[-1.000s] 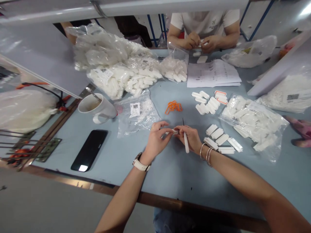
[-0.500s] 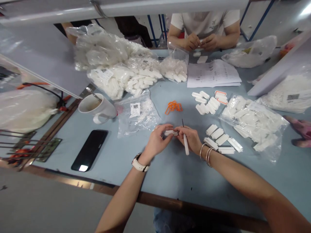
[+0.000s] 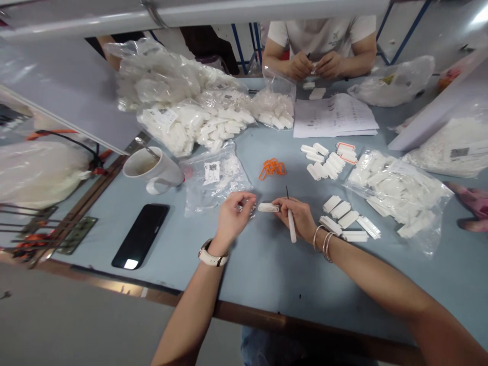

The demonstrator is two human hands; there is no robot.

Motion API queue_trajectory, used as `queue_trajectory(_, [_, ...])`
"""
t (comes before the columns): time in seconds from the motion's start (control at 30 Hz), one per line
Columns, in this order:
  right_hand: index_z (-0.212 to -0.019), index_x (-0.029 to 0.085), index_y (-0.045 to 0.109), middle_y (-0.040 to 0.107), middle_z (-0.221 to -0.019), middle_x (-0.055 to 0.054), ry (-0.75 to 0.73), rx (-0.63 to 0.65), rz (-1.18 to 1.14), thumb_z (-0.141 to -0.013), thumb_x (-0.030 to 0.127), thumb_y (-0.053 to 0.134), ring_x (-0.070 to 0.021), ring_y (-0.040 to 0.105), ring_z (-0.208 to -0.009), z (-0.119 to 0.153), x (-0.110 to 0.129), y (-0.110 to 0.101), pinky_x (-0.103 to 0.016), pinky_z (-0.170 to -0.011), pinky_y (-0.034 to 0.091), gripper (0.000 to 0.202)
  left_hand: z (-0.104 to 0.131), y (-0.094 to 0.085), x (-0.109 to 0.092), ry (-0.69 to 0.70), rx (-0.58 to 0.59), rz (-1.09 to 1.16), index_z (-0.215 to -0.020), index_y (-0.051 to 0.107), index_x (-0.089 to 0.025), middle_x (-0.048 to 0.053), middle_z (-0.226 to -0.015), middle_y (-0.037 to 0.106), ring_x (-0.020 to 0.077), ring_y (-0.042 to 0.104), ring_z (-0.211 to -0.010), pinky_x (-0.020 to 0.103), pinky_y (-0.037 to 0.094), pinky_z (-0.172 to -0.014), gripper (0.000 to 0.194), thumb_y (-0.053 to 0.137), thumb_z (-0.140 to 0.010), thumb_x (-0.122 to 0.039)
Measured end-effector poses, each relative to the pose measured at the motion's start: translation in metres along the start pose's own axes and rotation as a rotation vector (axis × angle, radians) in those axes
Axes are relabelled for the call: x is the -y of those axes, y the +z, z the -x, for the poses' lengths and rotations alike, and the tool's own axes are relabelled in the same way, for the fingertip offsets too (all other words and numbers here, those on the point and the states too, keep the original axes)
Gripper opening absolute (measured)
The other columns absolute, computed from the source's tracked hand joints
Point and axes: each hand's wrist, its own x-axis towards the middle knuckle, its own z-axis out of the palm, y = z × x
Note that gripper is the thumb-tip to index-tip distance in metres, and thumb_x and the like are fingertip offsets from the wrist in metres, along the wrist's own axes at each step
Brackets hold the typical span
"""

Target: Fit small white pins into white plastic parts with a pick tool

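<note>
My right hand [image 3: 296,216] is closed around a white-handled tool [image 3: 292,229] with a thin dark shaft pointing away from me. Its fingertips also grip one end of a small oblong white plastic part [image 3: 268,207]. To the left, my left hand [image 3: 234,213] has let its thumb and forefinger come together low over some tiny white bits [image 3: 252,211] on the table. Whatever lies between those fingertips is too small to make out. Beyond both hands lies a small heap of orange oblong rings [image 3: 272,168].
Rows of white parts [image 3: 348,219] and a clear bag of parts [image 3: 400,193] lie right. On the left are a flat clear bag [image 3: 217,178], a mug with a spoon [image 3: 152,170] and a phone [image 3: 141,236]. Papers [image 3: 333,117] lie in front of a co-worker's hands [image 3: 314,66].
My left hand has let go of the white plastic part and moved left to the tiny white bits. My right hand has stayed in place, keeping the part and the tool.
</note>
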Motion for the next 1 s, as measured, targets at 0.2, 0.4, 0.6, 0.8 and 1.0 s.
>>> queue_trajectory(0.2, [-0.057,0.022,0.045,0.073,-0.087,-0.001,-0.006,0.003,0.023,-0.078,0.017,0.058,-0.0143,0.065,-0.071,-0.001,0.000,-0.001,-0.025,-0.068,0.051,0.025,0.000,0.001,0.017,0.074,-0.018,-0.359,-0.072,0.067,-0.020,0.007,-0.073,0.067,0.0230,0.057,-0.073,0.038,0.044,-0.072,0.017,0.057,-0.083,-0.028])
queue_trajectory(0.4, [-0.059,0.022,0.046,0.073,-0.089,-0.002,-0.004,0.003,0.020,-0.079,0.017,0.059,-0.0153,0.066,-0.074,0.000,-0.001,-0.001,-0.026,-0.071,0.052,0.024,0.002,0.012,0.014,0.124,0.048,-0.510,-0.071,0.068,-0.019,0.008,-0.071,0.066,0.0245,0.056,-0.073,0.039,0.043,-0.073,0.017,0.057,-0.082,-0.027])
queue_trajectory(0.6, [-0.059,0.022,0.048,0.073,-0.089,-0.001,-0.007,-0.003,0.028,-0.078,0.017,0.059,-0.0158,0.066,-0.075,0.001,-0.003,0.000,-0.027,-0.071,0.052,0.023,0.003,0.019,0.005,0.112,0.096,-0.486,-0.069,0.065,-0.017,0.007,-0.066,0.061,0.0234,0.055,-0.068,0.041,0.043,-0.075,0.014,0.054,-0.078,-0.018])
queue_trajectory(0.8, [-0.060,0.022,0.049,0.072,-0.088,-0.002,0.001,0.003,0.041,-0.079,0.018,0.057,-0.0155,0.065,-0.072,0.001,-0.003,-0.001,-0.027,-0.069,0.051,0.021,0.000,0.010,0.005,0.057,-0.008,-0.296,-0.069,0.063,-0.019,0.005,-0.069,0.064,0.0199,0.056,-0.068,0.036,0.045,-0.070,0.012,0.053,-0.076,-0.016])
queue_trajectory(1.0, [-0.057,0.022,0.047,0.072,-0.087,-0.001,0.004,-0.030,0.009,-0.077,0.015,0.057,-0.0145,0.066,-0.073,0.001,-0.005,0.003,-0.025,-0.068,0.052,0.023,0.001,-0.001,-0.008,-0.082,0.135,0.161,-0.079,0.065,-0.018,0.001,-0.065,0.062,0.0135,0.053,-0.057,0.027,0.046,-0.057,0.012,0.058,-0.080,-0.029])
